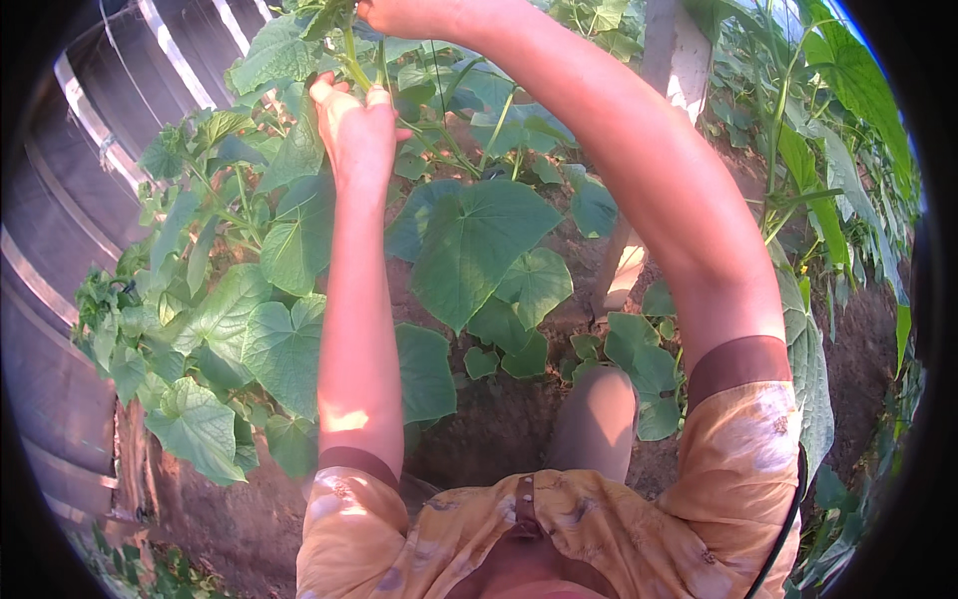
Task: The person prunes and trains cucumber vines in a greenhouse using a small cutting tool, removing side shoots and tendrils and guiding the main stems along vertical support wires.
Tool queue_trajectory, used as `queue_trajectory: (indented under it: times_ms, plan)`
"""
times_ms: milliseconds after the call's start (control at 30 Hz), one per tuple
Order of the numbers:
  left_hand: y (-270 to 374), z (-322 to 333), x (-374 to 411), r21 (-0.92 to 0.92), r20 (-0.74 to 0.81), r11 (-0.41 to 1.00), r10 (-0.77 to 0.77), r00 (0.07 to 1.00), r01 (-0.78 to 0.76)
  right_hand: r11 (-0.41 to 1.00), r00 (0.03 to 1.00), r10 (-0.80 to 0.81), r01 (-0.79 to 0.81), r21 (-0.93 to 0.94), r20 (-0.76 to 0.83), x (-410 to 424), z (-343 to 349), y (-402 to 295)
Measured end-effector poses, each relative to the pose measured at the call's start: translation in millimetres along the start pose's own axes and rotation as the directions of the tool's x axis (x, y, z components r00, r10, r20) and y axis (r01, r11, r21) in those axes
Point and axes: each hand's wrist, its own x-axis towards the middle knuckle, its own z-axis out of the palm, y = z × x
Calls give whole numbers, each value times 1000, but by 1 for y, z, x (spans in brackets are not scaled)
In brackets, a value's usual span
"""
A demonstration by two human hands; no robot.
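Observation:
My left hand is raised among cucumber vines, its thumb and fingers around a thick green stem. Just above it, at the top edge of the view, my right hand reaches across to the upper part of the same plant. The right fingertips are largely cut off or hidden, so their grip does not show. A leafy shoot tip sits beside the right hand. Below the hands spreads a broad cucumber leaf, and thin dark string runs upright near the stem.
A pale post stands beyond my right forearm. On the left, dark sheeting is crossed by light strips. More cucumber vines climb at the right. Bare soil lies below, and my knee is close to low leaves.

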Motion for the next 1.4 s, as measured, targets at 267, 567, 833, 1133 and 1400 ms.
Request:
queue_trajectory:
  times_ms: [267,567,833,1133,1400]
  plan:
    - [-22,-30,10,-147,152,986,-60,987,82,929,931,292,-222,297,-219,-21,9,4]
    - [-39,-23,34,-384,161,916,-63,985,121,437,760,427,-648,624,490,-45,68,8]
    - [-43,-25,98,-465,159,846,-208,965,259,163,843,460,-389,907,279,-64,64,16]
    - [5,13,54,-431,416,837,-147,897,337,245,845,489,-371,896,216,-84,63,19]
    - [5,16,47,-417,448,870,-56,892,264,516,902,427,-305,800,68,-94,49,20]
